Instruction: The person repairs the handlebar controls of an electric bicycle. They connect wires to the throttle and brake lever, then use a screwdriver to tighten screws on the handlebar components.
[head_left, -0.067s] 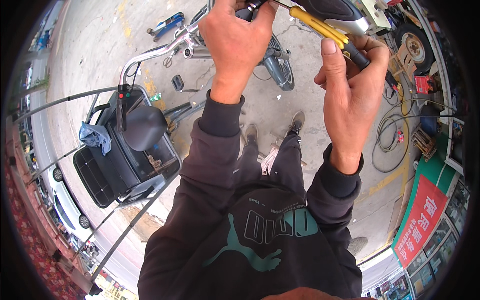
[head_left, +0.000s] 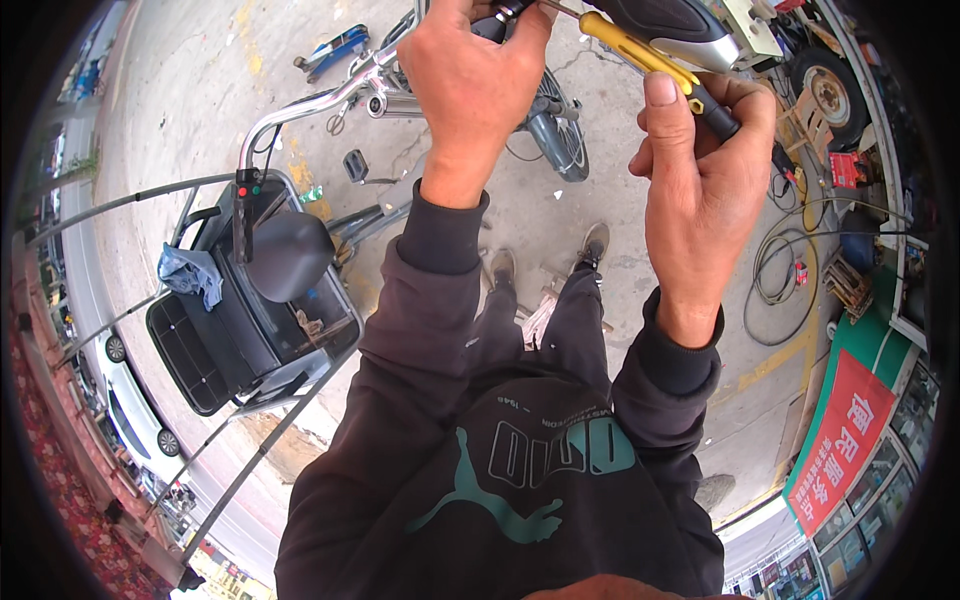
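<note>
My right hand is closed round the black end of a yellow-and-black screwdriver, its thumb lying along the handle. The screwdriver's thin shaft points up and left toward my other hand. At the upper edge, my left hand pinches a small dark part between thumb and fingers; much of that part is cut off or hidden, so its kind is unclear. Just beyond the screwdriver sits a black-and-silver rounded housing. Chrome handlebar tubing runs behind my left hand.
At left stands a tricycle with a dark seat and a blue cloth. A blue floor jack lies farther off. On the right are a coiled hose, a loose wheel and a red banner.
My right hand has turned very slightly on the screwdriver handle, the thumb shifting a little upward. The left hand stays in place.
</note>
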